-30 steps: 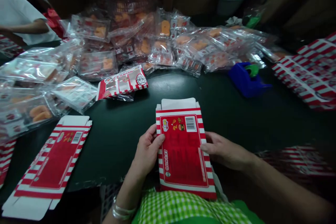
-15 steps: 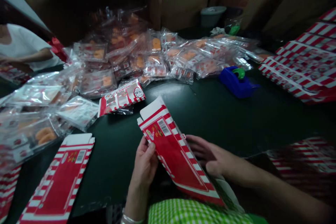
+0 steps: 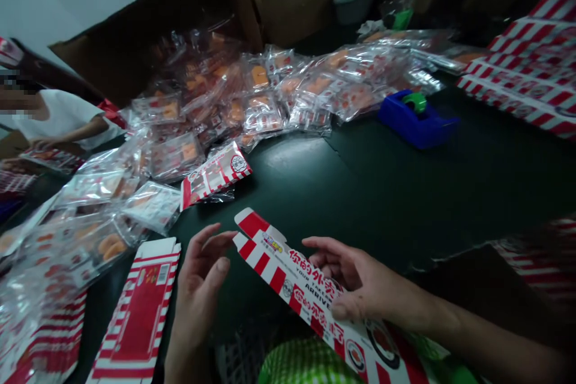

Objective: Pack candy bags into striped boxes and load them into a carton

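Observation:
A long flat carton blank [image 3: 288, 279] with red-and-white stripes and red Chinese lettering lies tilted across my lap and the table edge, its printed side up. My right hand [image 3: 355, 279] grips it, with the thumb on the printed face and the fingers spread near its upper edge. My left hand [image 3: 200, 276] hovers beside the blank's far end, fingers apart and holding nothing. A second flat blank [image 3: 139, 312], red side up, lies on the dark green table [image 3: 360, 192] to the left.
A heap of sealed plastic packs of orange food [image 3: 234, 108] fills the table's far side, with a folded carton [image 3: 216, 174] at its edge. A blue tape dispenser [image 3: 416, 117] and stacked blanks [image 3: 526, 78] stand right. A co-worker [image 3: 54, 120] sits far left.
The blank has swung flat and turned over, its striped printed side now facing up. My left hand has let go of it. The view has tilted upward and shifted.

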Demonstrator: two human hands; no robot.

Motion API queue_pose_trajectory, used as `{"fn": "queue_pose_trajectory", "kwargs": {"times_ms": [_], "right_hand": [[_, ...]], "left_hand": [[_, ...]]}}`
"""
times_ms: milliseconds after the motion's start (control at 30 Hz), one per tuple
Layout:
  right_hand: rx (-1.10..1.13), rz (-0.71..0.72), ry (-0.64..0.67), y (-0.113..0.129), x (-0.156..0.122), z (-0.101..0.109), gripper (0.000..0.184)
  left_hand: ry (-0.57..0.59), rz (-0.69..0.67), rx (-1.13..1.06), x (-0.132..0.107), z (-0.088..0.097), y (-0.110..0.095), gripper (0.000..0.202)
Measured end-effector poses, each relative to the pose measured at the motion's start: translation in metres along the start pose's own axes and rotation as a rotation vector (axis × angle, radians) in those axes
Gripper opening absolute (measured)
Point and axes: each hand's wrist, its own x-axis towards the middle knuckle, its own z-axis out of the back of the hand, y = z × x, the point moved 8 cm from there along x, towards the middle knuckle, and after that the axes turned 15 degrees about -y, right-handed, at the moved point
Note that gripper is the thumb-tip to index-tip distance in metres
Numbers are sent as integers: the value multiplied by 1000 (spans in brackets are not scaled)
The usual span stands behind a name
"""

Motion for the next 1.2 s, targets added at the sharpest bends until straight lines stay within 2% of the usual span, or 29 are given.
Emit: {"fn": "queue_pose_trajectory", "kwargs": {"times_ms": [67,133,200,267,333,400,467,600,667,733,800,867,967,1033,1100,1167,1200], "right_hand": [[-12,11,7,-2,2,-1,95],[-5,20,11,-1,3,-1,92],[7,36,62,4,0,-3,85],[-73,64,130,12,-4,-3,77],[-304,150,91,23,-7,7,78],[-559,271,-38,39,-8,22,84],[-653,320,-74,50,-11,26,87],[-502,234,34,55,-16,14,71],[-475,225,30,58,-17,12,61],[-479,216,5,58,-15,16,62],[-444,202,-46,55,-10,25,72],[-347,187,-106,49,-1,39,79],[-169,103,-141,34,15,60,77],[-58,21,-143,24,22,71,69],[41,-24,-160,18,23,81,63],[123,-33,-179,16,18,88,60],[155,-35,-185,15,15,89,58]], "left_hand": [[175,-39,0,-4,-13,-19,69],[351,-7,24,-11,-33,-29,85],[459,71,31,-16,-53,-35,94],[538,139,27,-19,-70,-41,97],[584,171,34,-19,-80,-46,97],[620,186,36,-17,-87,-48,96],[650,189,32,-15,-90,-48,95],[681,181,39,-10,-96,-45,96],[682,168,71,-9,-103,-43,95],[674,119,135,-7,-113,-45,93],[683,30,259,-4,-131,-46,90],[727,-88,416,1,-156,-45,89],[796,-269,652,15,-196,-42,87],[754,-415,742,30,-211,-46,84],[608,-561,761,46,-205,-54,78],[398,-601,673,59,-178,-57,72],[297,-545,586,62,-158,-51,70]]}}
